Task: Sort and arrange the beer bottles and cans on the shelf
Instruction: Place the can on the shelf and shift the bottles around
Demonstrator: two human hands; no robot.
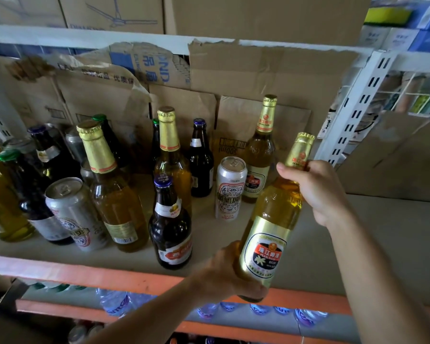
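Tilting over the orange front rail (pixel 109 276) of the shelf (pixel 358 244), a gold-labelled beer bottle (pixel 271 219) is held in both hands. Its base is gripped by the left hand (pixel 224 271), fingers curled beneath the glass; its neck is clasped by the right hand (pixel 318 192), fingers wrapped round it. Further in, a brown bottle (pixel 171 227), a silver can (pixel 230 188) and a matching gold-labelled bottle (pixel 260 155) are stood upright, backed by cardboard sheets (pixel 258 70).
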